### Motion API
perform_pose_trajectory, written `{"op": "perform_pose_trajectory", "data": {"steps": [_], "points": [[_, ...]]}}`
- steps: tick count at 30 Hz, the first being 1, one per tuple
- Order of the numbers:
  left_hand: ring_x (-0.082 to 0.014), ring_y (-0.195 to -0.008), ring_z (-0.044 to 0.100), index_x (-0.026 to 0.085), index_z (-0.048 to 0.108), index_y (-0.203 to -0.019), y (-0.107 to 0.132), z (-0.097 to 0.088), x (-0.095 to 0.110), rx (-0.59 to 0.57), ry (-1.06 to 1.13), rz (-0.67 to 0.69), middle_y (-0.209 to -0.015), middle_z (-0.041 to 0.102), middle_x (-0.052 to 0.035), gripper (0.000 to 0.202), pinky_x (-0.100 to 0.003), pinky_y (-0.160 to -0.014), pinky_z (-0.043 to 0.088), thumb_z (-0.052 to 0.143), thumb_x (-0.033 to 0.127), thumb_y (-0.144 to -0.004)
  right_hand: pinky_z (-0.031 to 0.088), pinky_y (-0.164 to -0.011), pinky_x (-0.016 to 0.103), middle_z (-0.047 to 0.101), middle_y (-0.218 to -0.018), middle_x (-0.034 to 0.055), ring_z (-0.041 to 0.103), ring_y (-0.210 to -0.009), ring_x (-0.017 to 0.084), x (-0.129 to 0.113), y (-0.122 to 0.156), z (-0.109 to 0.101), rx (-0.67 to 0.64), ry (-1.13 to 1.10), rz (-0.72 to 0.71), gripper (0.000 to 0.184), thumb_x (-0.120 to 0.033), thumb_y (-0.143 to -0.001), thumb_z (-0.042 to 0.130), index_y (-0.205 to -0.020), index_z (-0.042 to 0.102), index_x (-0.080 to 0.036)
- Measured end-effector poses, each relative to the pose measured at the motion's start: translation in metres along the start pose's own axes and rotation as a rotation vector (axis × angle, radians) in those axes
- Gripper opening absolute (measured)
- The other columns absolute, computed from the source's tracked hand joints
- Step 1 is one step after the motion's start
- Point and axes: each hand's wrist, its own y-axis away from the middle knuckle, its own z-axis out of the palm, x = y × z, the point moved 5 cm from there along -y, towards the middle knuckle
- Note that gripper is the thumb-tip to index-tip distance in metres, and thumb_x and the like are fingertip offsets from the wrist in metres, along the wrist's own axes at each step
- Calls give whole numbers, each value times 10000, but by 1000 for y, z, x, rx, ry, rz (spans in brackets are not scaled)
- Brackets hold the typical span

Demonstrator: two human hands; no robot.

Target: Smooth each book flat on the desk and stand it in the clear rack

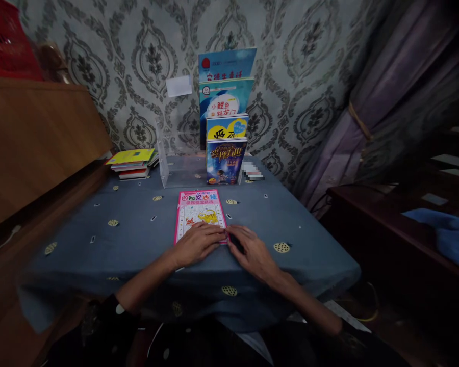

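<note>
A pink children's book (201,211) with a tiger on its cover lies flat on the blue tablecloth (137,229). My left hand (197,243) rests on the book's near edge, fingers flat and stretched across it. My right hand (252,252) lies flat on the cloth just beside the book's near right corner, its fingertips touching the corner. Neither hand grips anything.
A clear tiered stand (172,163) at the back holds several upright books (224,153). A stack of books (132,164) lies at the back left. A wooden cabinet (30,137) stands left. A curtain (386,102) and dark furniture (386,229) are right.
</note>
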Motion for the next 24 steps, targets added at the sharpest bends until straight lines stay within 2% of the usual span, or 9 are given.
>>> {"op": "perform_pose_trajectory", "data": {"steps": [8,12,17,20,24], "points": [[-202,-1305,559,246,565,-1345,0,-5,-2,-40,93,-75,-1378,633,-78,341,-458,-1118,416,499,272,-1012,568,-955,494,725,-1177,120,669,-1123,277,2,1,0,4,-19,-17,321,-201,-930,520,-1223,650,-211],[-193,-1379,493,251,505,-1424,4,-10,-13,-130,182,-98,-1469,560,-79,403,-423,-1170,377,458,305,-1028,568,-969,490,730,-1181,116,658,-1161,276,2,3,0,20,12,-49,305,-201,-938,534,-1211,668,-205],[-197,-1491,334,266,377,-1527,9,-12,-42,-244,146,-156,-1595,398,-55,498,-434,-1239,263,404,393,-1046,584,-953,469,722,-1204,117,671,-1142,265,1,1,-6,6,25,-84,317,-206,-953,520,-1234,665,-216],[-213,-1525,248,254,306,-1562,9,-13,-66,-261,92,-227,-1634,300,-70,558,-463,-1254,210,384,449,-1045,592,-933,461,725,-1187,110,677,-1121,256,3,-5,-10,-32,9,-85,307,-197,-955,509,-1212,673,-230],[-220,-1537,189,195,286,-1570,8,-18,-98,-281,17,-318,-1647,231,-109,631,-446,-1257,191,352,528,-1037,592,-887,466,712,-1184,137,679,-1075,270,7,-25,-6,-83,82,-66,260,-180,-931,512,-1111,698,-202]]}}
